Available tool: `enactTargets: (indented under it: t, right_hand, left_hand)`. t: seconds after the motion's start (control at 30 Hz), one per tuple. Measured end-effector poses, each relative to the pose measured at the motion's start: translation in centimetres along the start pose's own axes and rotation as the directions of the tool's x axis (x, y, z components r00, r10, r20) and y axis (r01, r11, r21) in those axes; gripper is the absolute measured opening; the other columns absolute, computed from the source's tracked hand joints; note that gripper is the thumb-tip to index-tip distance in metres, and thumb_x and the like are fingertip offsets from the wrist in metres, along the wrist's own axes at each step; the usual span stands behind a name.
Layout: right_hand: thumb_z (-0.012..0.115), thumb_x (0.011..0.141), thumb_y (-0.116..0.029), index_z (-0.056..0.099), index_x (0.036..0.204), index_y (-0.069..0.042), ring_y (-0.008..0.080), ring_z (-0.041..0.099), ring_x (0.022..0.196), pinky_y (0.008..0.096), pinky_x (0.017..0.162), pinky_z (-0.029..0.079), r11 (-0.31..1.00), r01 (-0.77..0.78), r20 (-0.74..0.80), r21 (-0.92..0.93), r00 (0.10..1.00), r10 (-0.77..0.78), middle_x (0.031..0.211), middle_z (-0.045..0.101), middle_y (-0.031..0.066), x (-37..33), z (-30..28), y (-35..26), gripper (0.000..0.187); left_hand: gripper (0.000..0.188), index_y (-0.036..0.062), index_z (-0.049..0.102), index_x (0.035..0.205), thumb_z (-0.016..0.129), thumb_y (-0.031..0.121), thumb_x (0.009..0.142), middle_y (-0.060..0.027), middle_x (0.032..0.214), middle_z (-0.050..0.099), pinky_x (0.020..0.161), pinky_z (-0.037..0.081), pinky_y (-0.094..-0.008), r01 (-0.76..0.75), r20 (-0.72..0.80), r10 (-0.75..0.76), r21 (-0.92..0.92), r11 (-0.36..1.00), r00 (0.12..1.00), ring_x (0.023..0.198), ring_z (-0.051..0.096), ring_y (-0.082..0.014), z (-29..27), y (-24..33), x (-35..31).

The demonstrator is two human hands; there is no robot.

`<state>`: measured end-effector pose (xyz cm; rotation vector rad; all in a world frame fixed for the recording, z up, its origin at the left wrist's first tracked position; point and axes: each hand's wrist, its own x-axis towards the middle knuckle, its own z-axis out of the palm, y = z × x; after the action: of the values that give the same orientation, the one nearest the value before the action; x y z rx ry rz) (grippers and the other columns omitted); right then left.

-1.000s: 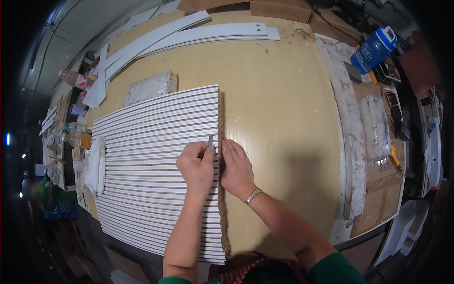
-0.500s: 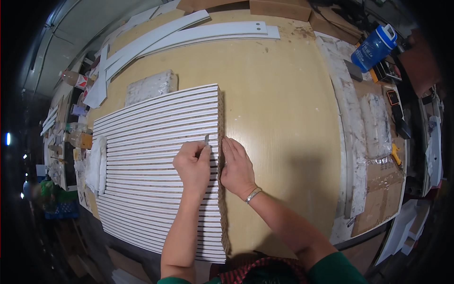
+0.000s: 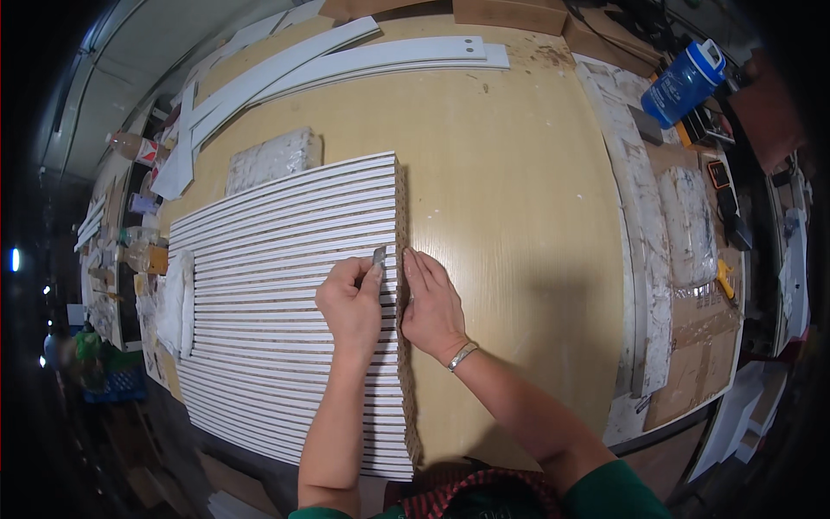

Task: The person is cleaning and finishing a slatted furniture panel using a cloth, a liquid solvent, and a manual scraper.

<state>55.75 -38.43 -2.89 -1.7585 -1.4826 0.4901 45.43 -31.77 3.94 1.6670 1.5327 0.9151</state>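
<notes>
1. A white slatted panel with grooved strips (image 3: 285,320) is laid flat on the pale yellow wooden table (image 3: 519,216), its right edge facing the person.
2. A small grey metal blade (image 3: 379,255) is pinched in the closed grip of the left hand (image 3: 350,303), its tip set near the panel's right edge, apparently to work a groove there.
3. The right hand (image 3: 432,303) is laid flat and empty, fingers extended, along that edge, seemingly to steady the panel.
4. Long white boards (image 3: 346,60) are set at the table's far side; a blue bottle (image 3: 683,82) is placed well apart, far right.
5. Against the earlier frames, both hands are found almost unmoved; the panel is unchanged.
</notes>
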Motion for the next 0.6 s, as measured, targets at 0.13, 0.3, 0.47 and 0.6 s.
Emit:
enactTargets:
  t: [0.13, 0.3, 0.47, 0.6]
  right_hand:
    - [0.059, 0.073, 0.002, 0.043, 0.147, 0.007, 0.0344, 0.045, 0.139, 0.0413, 0.119, 0.038, 1.0, 0.013, 0.001, -0.013, 1.0, -0.013, 0.147, 0.052, 0.0197, 0.0, 0.2, 0.2, 0.076]
    - [0.06, 0.074, 0.001, 0.043, 0.147, 0.008, 0.0344, 0.045, 0.139, 0.0411, 0.12, 0.037, 1.0, 0.015, -0.038, -0.006, 0.999, -0.015, 0.147, 0.053, 0.02, -0.1, 0.6, 0.4, 0.075]
    - [0.059, 0.075, 0.0, 0.044, 0.146, 0.008, 0.0345, 0.045, 0.14, 0.0409, 0.12, 0.036, 0.999, 0.016, 0.005, -0.034, 1.0, -0.016, 0.147, 0.053, 0.0201, -0.1, 0.3, 0.1, 0.074]
    - [0.058, 0.074, 0.001, 0.044, 0.147, 0.007, 0.034, 0.045, 0.14, 0.0407, 0.12, 0.036, 1.0, 0.022, -0.041, -0.01, 0.999, -0.022, 0.147, 0.052, 0.019, -0.1, 0.4, 0.2, 0.074]
  left_hand:
    - [0.005, -0.0036, 0.07, 0.087, 0.073, 0.0, 0.087, -0.0061, 0.073, 0.062, 0.06, 0.045, -0.0294, -0.072, -0.006, 0.072, 0.087, 0.994, 0.997, 0.065, 0.055, -0.0155, 0.2, 0.5, -0.4]
    - [0.005, 0.0021, 0.073, 0.088, 0.074, 0.001, 0.083, -0.0107, 0.075, 0.061, 0.059, 0.049, -0.0384, -0.374, 0.067, 0.368, 0.183, 0.909, 0.927, 0.062, 0.06, -0.0301, 0.4, 1.5, -0.7]
    - [0.013, 0.0043, 0.074, 0.093, 0.071, -0.002, 0.082, -0.0079, 0.078, 0.06, 0.057, 0.048, -0.0373, -0.441, 0.034, 0.468, 0.402, 0.802, 0.883, 0.066, 0.061, -0.027, -0.5, 0.6, 0.0]
    - [0.022, 0.0018, 0.074, 0.099, 0.073, -0.006, 0.079, -0.0093, 0.078, 0.059, 0.058, 0.047, -0.0378, -0.586, 0.17, 0.572, 0.404, 0.702, 0.802, 0.065, 0.058, -0.0265, 0.0, 1.8, -0.5]
